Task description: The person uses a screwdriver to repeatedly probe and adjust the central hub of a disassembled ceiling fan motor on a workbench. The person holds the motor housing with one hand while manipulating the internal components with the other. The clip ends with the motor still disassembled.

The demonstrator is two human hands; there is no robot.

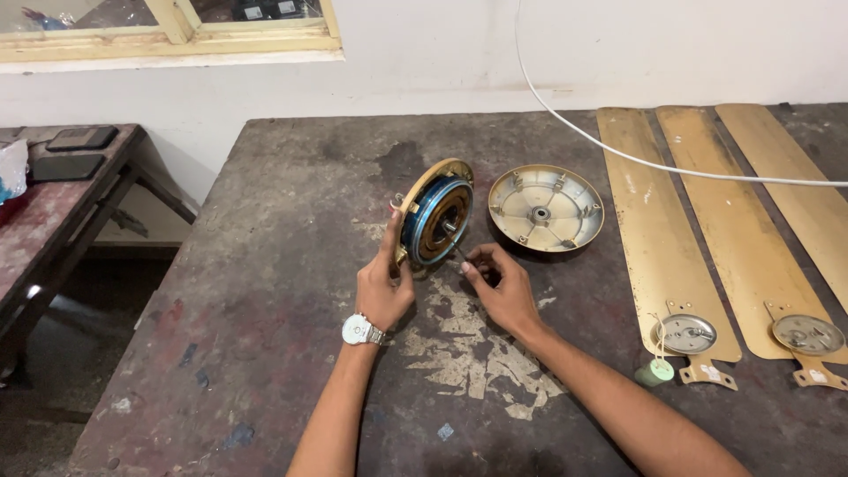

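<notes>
Fan motor on edge between two hands, shaft pointing toward the right hand

Head view: the fan motor (435, 213), a round blue-and-gold disc, stands tipped up on its rim near the middle of the dark workbench (265, 353), its open face turned toward about 4 o'clock. The left hand (384, 287) is curled around the rim at the motor's 7 o'clock, thumb up along the edge, holding it upright. The right hand (499, 287) sits just beside it at about 4 o'clock, fingers pinched narrow on a thin dark tool (459, 250) that runs up toward the shaft (449, 227) at the motor's centre. The shaft's long axis points out toward the right hand, which is nearer its tip. A gold cover pan (546, 208) lies flat at the motor's 3 o'clock, apart from it; three gold fan blades (671, 221) lie further right.
</notes>
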